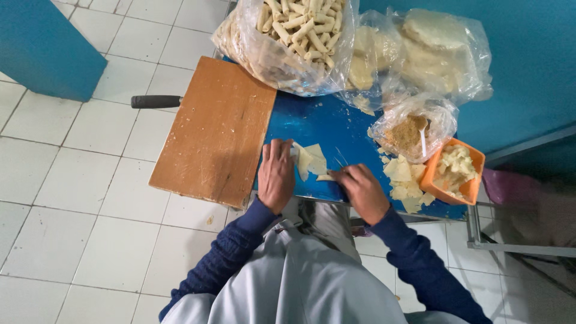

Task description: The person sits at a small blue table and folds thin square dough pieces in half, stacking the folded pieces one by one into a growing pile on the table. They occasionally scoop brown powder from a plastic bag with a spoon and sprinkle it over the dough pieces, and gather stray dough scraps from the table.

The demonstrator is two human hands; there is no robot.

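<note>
Dark blue knitted sleeves and a pale apron are filling the bottom of the view, nearest the lens. Beyond them a blue desk [324, 129] is standing on a white tiled floor [72, 198] between blue walls, and a brown wooden board [216, 135] is lying across its left part, with a black handle [156, 101] sticking out behind it.

Most of the person is being cut off by the frame; what the handle belongs to is hidden.

Pale, thin dough wrapper [312, 161] is lying flat on the desk between the hands. The left hand [276, 174] is pressing down on its left edge, fingers flat and close together. The right hand [360, 189] is curling narrowly onto its near corner, pinching it. A clear bag of rolled sticks [294, 42], bags of wrapper stacks [432, 48], a crumb bag [411, 129] and an orange tub [453, 171] are sitting behind.
</note>
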